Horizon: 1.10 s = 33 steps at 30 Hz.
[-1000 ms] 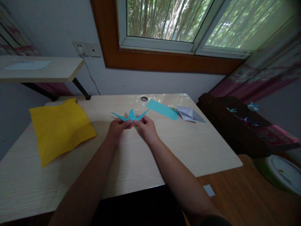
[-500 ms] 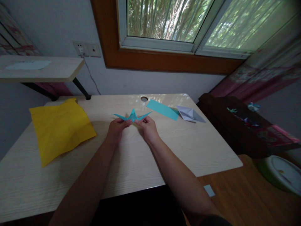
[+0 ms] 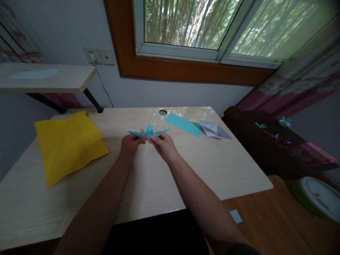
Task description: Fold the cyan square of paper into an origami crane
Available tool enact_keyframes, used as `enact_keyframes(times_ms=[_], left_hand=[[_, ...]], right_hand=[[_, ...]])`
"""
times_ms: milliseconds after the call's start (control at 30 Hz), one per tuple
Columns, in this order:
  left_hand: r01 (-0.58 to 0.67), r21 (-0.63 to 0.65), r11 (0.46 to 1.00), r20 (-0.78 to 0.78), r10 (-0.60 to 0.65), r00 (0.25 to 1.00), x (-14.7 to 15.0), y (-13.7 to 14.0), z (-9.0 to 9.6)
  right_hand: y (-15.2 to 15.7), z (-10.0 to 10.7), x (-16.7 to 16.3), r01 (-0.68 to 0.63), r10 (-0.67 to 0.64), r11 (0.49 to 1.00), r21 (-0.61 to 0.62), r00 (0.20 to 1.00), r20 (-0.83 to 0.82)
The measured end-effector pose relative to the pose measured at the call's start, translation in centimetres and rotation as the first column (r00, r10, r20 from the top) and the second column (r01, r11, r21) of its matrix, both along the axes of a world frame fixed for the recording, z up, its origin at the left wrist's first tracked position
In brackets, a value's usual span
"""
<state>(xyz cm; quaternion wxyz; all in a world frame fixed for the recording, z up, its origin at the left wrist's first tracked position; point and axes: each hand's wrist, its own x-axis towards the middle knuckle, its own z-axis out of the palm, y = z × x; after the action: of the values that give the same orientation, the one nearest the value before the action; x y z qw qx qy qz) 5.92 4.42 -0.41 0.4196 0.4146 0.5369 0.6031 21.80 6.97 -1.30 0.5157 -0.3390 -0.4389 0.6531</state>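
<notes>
A folded turquoise paper crane is held between my two hands over the middle of the desk. Two slender points stretch out left and right, and a peak rises in the centre. My left hand pinches its lower left side, thumb toward the middle. On the other side, my right hand grips the lower right part between thumb and fingers. The fingers beneath the paper are partly hidden. To the right lie a flat turquoise paper strip and a folded pale lilac paper piece.
A creased yellow paper sheet covers the left part of the wooden desk. A raised shelf stands at the back left. Behind the strip is a round cable hole. A dark cabinet and a white-lidded bin stand right.
My left hand has shifted slightly left and down, its thumb drawing a little away from the middle. The crane tilts slightly, its right point lower. Other things stay in place.
</notes>
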Motion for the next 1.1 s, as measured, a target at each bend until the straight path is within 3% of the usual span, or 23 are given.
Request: enact_keyframes(times_ms=[267,433,600,800,967,1100], left_hand=[[0.019,0.046,0.999,-0.096,-0.014,0.995,0.2,-0.1,0.5],[-0.001,0.037,0.999,-0.108,0.005,0.994,-0.1,0.1,0.0],[0.003,0.000,1.000,-0.147,-0.003,0.989,-0.3,0.3,-0.4],[0.132,-0.004,0.991,-0.135,-0.131,0.982,0.2,0.1,0.5],[0.213,0.004,0.977,-0.071,-0.213,0.975,0.5,0.0,0.8],[0.263,-0.009,0.965,-0.043,-0.263,0.964,0.5,-0.3,0.8]], right_hand=[[-0.4,0.4,0.3,0.064,-0.074,0.994,0.089,0.991,0.113],[0.2,0.0,0.3,0.012,-0.022,0.998,0.064,0.989,0.148],[0.3,-0.2,0.6,-0.035,0.004,0.990,0.138,0.975,0.223],[0.1,0.1,0.6,-0.055,0.027,0.986,0.158,0.985,0.171],[-0.2,0.3,0.3,-0.088,0.083,0.992,0.088,0.995,0.058],[-0.4,0.5,0.3,-0.156,0.152,0.986,0.064,0.987,0.057]])
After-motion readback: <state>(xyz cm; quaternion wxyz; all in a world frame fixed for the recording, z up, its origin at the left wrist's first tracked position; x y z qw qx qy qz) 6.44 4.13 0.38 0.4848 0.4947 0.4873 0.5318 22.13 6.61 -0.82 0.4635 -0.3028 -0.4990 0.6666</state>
